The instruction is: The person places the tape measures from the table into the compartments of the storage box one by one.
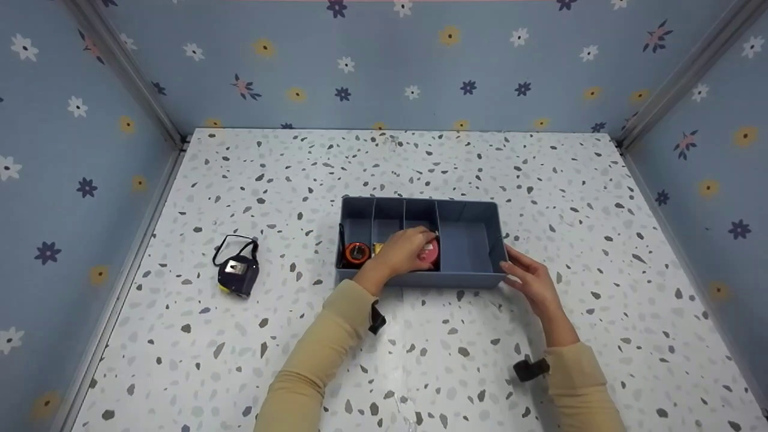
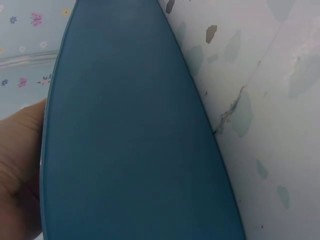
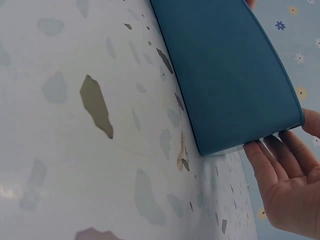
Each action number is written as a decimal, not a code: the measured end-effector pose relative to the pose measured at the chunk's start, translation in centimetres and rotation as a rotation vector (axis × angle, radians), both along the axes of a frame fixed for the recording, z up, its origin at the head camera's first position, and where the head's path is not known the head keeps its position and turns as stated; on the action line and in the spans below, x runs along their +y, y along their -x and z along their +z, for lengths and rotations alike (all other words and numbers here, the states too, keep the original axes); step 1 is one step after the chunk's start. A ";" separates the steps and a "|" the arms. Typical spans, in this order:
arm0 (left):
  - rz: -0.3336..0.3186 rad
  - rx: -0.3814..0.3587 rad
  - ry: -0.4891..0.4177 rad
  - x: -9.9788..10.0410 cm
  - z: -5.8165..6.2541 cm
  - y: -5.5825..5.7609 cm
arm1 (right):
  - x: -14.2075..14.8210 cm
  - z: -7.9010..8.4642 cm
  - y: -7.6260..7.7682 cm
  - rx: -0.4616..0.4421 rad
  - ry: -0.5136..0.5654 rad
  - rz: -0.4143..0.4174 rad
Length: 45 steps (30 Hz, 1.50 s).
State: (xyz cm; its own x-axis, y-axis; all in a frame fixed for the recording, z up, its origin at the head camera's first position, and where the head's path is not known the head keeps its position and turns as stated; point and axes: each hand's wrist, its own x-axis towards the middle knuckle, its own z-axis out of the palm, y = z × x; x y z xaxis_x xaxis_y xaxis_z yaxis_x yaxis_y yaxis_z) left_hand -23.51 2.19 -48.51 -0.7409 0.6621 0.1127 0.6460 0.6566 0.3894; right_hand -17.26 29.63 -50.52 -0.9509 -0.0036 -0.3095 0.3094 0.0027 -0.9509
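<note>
A blue-grey divided box [image 1: 471, 280] lies lengthwise on the table. My left hand [image 1: 403, 249] reaches over its front wall and grips a pink tape measure [image 1: 429, 252] low in the third compartment from the left. In the left wrist view the front wall [image 2: 135, 120] covers the held thing and most of that hand. My right hand [image 1: 534, 282] holds the box's right end, thumb at the rim and fingers [image 3: 262, 165] against the outer end wall. An orange and black tape measure [image 1: 357, 252] sits in the leftmost compartment. Something yellow [image 1: 378, 247] shows in the second, partly behind my left hand.
A black tape measure [image 1: 238, 273] with a wrist strap and a yellow edge lies on the speckled table [image 1: 288, 174], left of the box. Flower-patterned panels [image 1: 384, 66] stand behind the table and at both sides. The wide right compartment [image 1: 465, 246] shows its bare floor.
</note>
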 end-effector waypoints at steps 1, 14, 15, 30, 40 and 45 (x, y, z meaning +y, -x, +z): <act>-0.003 0.004 0.010 0.1 -0.1 0.1 | 0.0 0.0 0.0 -0.001 -0.002 -0.001; -0.021 0.075 0.124 0.6 -0.6 0.7 | -0.1 0.2 0.0 -0.008 0.006 -0.014; -0.019 0.071 0.138 0.7 -0.6 0.8 | -0.1 0.2 0.0 -0.009 0.006 -0.013; 0.066 0.062 0.210 1.3 -0.9 0.9 | 0.0 0.1 -0.1 0.008 0.009 0.006; 0.103 0.055 0.237 1.6 -1.0 0.9 | -0.1 0.3 -0.1 -0.001 0.008 -0.004; 0.106 0.050 0.260 1.7 -1.0 0.9 | -0.1 0.2 0.0 -0.009 0.001 -0.004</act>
State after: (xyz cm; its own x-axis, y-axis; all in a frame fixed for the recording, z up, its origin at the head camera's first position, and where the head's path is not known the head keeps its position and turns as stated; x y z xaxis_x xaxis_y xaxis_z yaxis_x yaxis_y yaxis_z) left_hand -24.38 3.88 -49.49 -0.8051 0.5929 -0.0128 0.5828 0.7950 0.1685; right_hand -17.24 29.49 -50.32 -0.9481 -0.0005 -0.3179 0.3179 0.0006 -0.9481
